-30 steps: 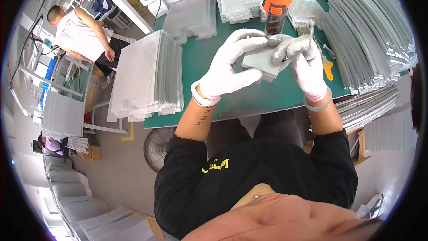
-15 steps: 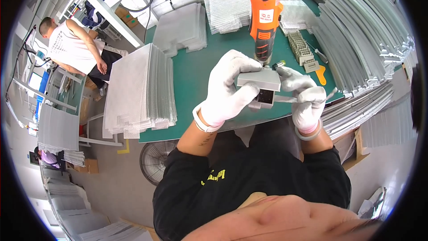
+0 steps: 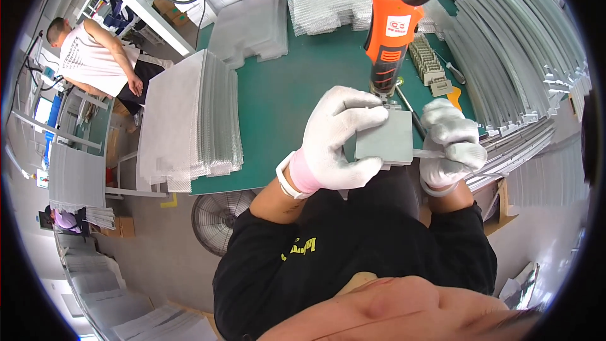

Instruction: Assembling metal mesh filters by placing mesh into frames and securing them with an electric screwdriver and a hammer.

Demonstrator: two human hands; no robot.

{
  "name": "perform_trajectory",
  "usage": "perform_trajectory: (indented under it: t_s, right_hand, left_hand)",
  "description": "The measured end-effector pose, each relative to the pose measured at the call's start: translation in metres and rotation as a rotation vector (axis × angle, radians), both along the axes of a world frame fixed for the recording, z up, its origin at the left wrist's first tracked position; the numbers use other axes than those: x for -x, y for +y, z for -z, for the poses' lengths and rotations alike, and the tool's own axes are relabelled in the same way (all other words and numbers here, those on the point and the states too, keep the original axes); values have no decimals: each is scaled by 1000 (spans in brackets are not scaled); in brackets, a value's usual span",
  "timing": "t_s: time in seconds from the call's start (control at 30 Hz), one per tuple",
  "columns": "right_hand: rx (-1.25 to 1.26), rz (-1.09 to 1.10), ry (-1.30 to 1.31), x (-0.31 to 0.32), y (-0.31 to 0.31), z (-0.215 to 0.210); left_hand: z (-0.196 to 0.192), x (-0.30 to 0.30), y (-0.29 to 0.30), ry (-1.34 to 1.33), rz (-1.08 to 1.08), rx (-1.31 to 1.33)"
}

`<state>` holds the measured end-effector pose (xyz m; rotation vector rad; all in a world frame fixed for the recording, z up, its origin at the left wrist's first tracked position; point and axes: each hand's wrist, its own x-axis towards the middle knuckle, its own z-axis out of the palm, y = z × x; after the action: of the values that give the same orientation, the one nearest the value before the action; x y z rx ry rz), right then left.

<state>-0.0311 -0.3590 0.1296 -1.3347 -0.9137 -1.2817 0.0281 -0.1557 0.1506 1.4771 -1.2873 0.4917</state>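
Observation:
My left hand [image 3: 334, 142], in a white glove, grips a flat grey square part [image 3: 385, 141] from its left side, fingers curled over the top edge. On the part's right side, my gloved right hand [image 3: 449, 145] is closed on a thin strip that sticks out from it. Just above the part hangs an orange powered screwdriver [image 3: 390, 31] on a black cable, its tip close to the part's upper edge. All of this is held over the near edge of a green work table [image 3: 284, 88].
A tall stack of grey finned sheets [image 3: 189, 120] stands at the table's left. More sheets [image 3: 249, 22] lie at the back, long metal strips [image 3: 511, 57] at the right, and small connectors [image 3: 429, 63] beside them. A floor fan [image 3: 221, 218] sits below. Another person [image 3: 95, 60] stands far left.
The grey part and both hands have come down toward my body, near the table's front edge. The orange screwdriver now hangs closer, just above the part.

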Motion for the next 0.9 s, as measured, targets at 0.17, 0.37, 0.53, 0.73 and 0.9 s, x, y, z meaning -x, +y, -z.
perform_trajectory:
  t_s: [0.17, 0.37, 0.53, 0.73, 0.9]
  right_hand:
    - [285, -61, 71, -2, -11, -26]
    - [575, -18, 144, -15, -13, -53]
    - [707, -71, 160, -27, -19, -64]
    - [812, -152, 146, -39, -16, -81]
    - [968, -320, 312, -52, -6, -79]
  left_hand:
    - [6, -1, -1, -31, 29, -22]
    - [13, -7, -3, -11, 97, -13]
    - [17, -5, -8, 88, 50, 14]
    - [28, -9, -10, 116, 23, 45]
    - [56, -7, -13, 332, 146, 150]
